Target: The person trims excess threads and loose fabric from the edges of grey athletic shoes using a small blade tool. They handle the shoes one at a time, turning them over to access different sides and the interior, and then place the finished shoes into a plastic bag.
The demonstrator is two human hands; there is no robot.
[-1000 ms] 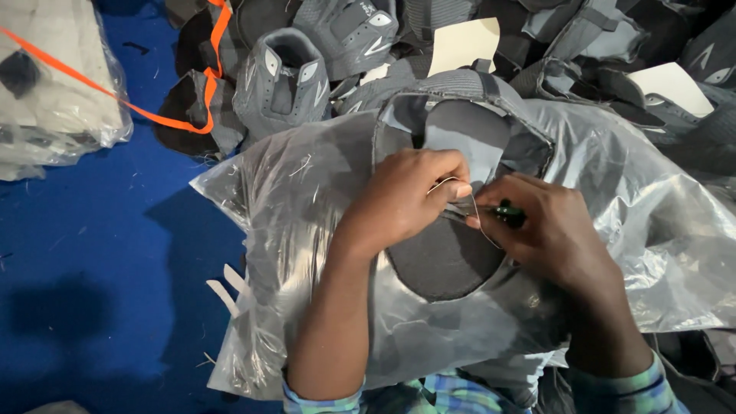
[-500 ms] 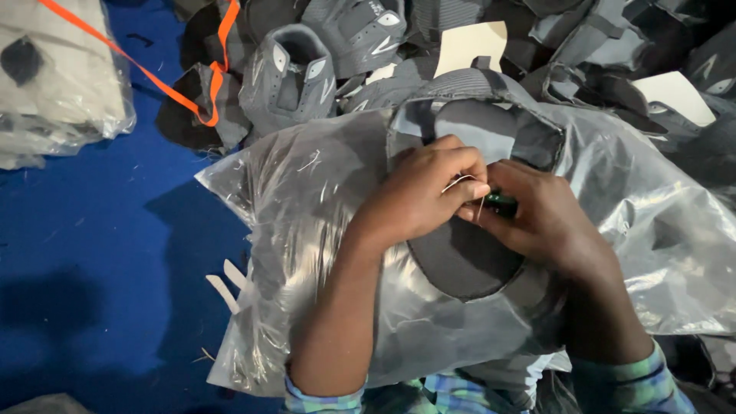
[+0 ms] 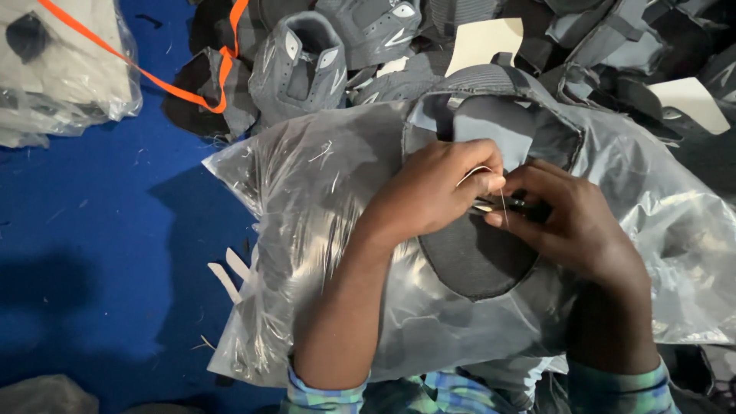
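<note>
Since the earlier frames: both hands have shifted slightly right and up over the shoe piece, and the view has drifted, so the pile at the top sits closer in; the grip looks unchanged.

Blue surface [image 3: 100, 253] fills the left side. A few pale paper slivers [image 3: 228, 274] lie on it just beside the bag's edge.

Pile of grey shoe uppers [image 3: 337, 46] across the top, several overlapping. Two cream card pieces [image 3: 483, 42] stick out among them. Orange strap [image 3: 165, 80] runs from the top left corner toward the pile.

Clear plastic bag [image 3: 307, 230], crumpled, lies over the lap and partly on the blue surface. Another bag holding pale material [image 3: 54, 84] is at top left, well apart.

Grey shoe upper [image 3: 479, 261] rests on top of the clear bag, centre of view, dark lining facing up, tongue toward the pile.

Left hand [image 3: 433, 195] lies on the upper, fingers closed, pinching a thin pale thread [image 3: 491, 180] at the tips.

Right hand [image 3: 571, 226] meets it from the right, fingers closed around a small dark tool [image 3: 521, 205]; its kind cannot be told.

Plaid cuffs [image 3: 326, 399] at the bottom edge.
</note>
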